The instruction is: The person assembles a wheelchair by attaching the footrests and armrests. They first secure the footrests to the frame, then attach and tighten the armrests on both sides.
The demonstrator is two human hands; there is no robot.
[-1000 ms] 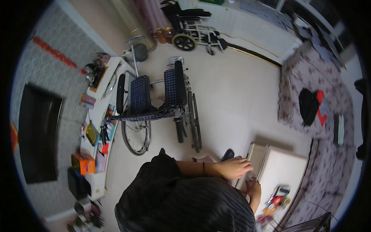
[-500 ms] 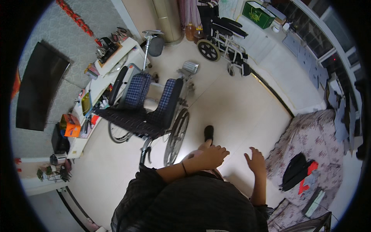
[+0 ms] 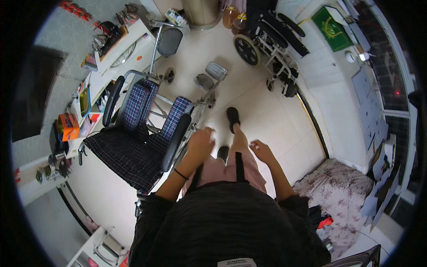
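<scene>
wheelchair (image 3: 147, 129) now just left of both empty hands (image 3: 231, 147).

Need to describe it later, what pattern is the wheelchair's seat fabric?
Dark plaid, blue and black checks, on the wheelchair; clearest in the head view.

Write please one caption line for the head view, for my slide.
Seen from above, a person's left hand reaches toward the armrest of a plaid wheelchair; the right hand hangs free over the tiled floor.
</scene>
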